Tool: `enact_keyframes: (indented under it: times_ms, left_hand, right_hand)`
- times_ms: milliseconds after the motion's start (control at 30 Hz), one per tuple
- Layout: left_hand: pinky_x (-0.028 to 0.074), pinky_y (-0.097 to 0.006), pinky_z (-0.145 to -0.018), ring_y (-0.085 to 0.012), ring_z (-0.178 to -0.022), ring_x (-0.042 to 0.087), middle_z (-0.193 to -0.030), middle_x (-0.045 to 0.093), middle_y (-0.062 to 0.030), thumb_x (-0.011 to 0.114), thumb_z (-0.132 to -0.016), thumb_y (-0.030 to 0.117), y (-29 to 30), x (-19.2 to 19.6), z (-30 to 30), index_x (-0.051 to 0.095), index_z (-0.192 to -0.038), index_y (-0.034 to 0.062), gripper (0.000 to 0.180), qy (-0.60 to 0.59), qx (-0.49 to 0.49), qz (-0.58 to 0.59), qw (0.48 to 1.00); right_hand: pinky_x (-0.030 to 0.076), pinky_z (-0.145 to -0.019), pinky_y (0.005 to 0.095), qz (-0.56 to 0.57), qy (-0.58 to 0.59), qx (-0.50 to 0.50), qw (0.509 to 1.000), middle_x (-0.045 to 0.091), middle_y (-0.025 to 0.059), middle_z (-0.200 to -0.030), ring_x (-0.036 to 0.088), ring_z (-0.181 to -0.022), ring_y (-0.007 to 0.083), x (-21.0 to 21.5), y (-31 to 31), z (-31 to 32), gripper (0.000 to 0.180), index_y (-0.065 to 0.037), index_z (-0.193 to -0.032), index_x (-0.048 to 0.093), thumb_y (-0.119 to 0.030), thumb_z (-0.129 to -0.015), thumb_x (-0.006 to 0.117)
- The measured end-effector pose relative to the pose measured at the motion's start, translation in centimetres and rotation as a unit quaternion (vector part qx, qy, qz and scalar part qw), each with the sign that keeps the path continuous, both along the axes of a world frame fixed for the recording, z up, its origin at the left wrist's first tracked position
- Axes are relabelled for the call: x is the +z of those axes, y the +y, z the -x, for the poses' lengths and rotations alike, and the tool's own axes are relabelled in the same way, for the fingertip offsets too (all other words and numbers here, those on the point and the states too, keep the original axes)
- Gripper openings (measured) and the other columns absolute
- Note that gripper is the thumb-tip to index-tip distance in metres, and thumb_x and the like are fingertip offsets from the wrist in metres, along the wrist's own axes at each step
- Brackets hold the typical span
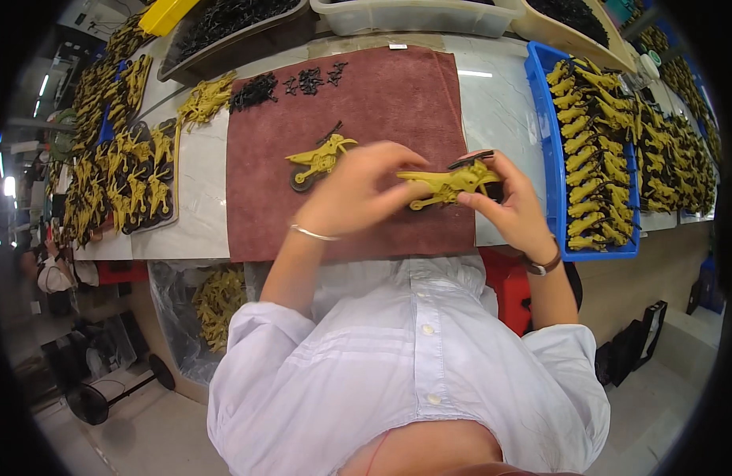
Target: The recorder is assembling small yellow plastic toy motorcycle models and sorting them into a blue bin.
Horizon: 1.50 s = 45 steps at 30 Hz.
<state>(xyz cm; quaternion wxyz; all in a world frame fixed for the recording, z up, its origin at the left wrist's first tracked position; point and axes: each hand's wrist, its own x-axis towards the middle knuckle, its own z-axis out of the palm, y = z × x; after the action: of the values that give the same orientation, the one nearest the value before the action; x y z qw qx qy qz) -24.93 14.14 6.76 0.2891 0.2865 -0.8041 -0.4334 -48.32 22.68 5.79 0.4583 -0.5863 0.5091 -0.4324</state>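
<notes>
My right hand (513, 208) grips a yellow toy motorcycle (449, 185) by its front end, thumb below and fingers above, near the black handlebar. At the motorcycle's other end, my left hand (362, 190) closes on the yellow tail; its fingertips are partly hidden and slightly blurred. Both hands are above a dark red cloth (342, 230). A second yellow toy motorcycle (322, 157) with a black wheel and handlebar lies on the cloth, just beyond my left hand. Small black parts (255, 91) are heaped at the cloth's far left, with a few loose ones (309, 81) beside them.
Yellow parts (207, 101) are piled left of the cloth. A blue tray (558, 230) at the right holds rows of yellow toy motorcycles. More motorcycles fill a tray (148, 178) at the left. Bins of black parts (231, 24) line the back. Below the table hangs a clear bag (172, 317).
</notes>
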Motion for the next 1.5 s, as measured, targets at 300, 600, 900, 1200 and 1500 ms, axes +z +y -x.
enact_keyframes:
  times_ms: [300,600,900,1200,1500]
  left_hand:
    - [0.047,-0.037,-0.079,-0.0322,-0.086,0.06,-0.095,0.064,-0.0136,0.06,-0.092,0.028,-2.7,-4.1,-10.1,0.064,-0.101,0.0014,0.028,-0.22,0.155,-0.024,0.963]
    - [0.049,-0.028,-0.082,-0.0135,-0.095,0.06,-0.101,0.062,-0.0074,0.08,-0.075,0.012,-1.1,-2.6,-7.4,0.051,-0.121,0.0,0.056,-0.064,0.097,-0.183,0.976]
    - [0.052,-0.028,-0.079,-0.0135,-0.091,0.065,-0.1,0.067,-0.0065,0.085,-0.063,0.005,-1.4,2.8,6.8,0.063,-0.113,0.0004,0.054,0.016,-0.129,-0.034,0.991]
    - [0.053,-0.029,-0.066,-0.0157,-0.074,0.064,-0.091,0.069,-0.0106,0.089,-0.065,0.027,-3.4,3.2,35.5,0.065,-0.114,-0.0028,0.061,0.132,-0.184,0.162,0.96]
    - [0.049,-0.046,-0.078,-0.04,-0.085,0.063,-0.086,0.066,-0.0226,0.057,-0.092,0.029,-3.1,-1.1,39.0,0.071,-0.09,-0.0001,0.032,0.041,-0.135,0.207,0.968]
  right_hand:
    - [0.045,-0.094,0.037,0.081,0.014,0.023,0.996,0.057,0.0152,-0.119,0.056,-0.111,0.0285,-5.9,-3.5,-8.2,0.042,-0.001,-0.113,0.057,-0.018,-0.079,0.076]
    - [0.051,-0.084,0.0369,0.12,0.019,0.043,0.992,0.061,0.0134,-0.111,0.062,-0.103,0.0308,-5.3,-5.8,-10.6,0.05,-0.004,-0.114,0.048,-0.003,-0.071,0.074]
    - [0.049,-0.086,0.0343,0.265,0.077,-0.204,0.939,0.058,0.0109,-0.107,0.061,-0.1,0.025,0.4,1.4,0.7,0.049,-0.005,-0.115,0.051,-0.008,-0.073,0.076]
    - [0.045,-0.099,0.0319,0.288,0.251,-0.344,0.858,0.062,0.0099,-0.12,0.059,-0.112,0.0188,3.9,3.9,25.0,0.041,-0.003,-0.112,0.053,-0.004,-0.077,0.074]
    - [0.049,-0.089,0.036,0.081,0.315,-0.38,0.866,0.06,0.0134,-0.129,0.062,-0.107,0.0239,-2.2,3.6,33.0,0.051,-0.001,-0.107,0.065,-0.039,-0.077,0.08]
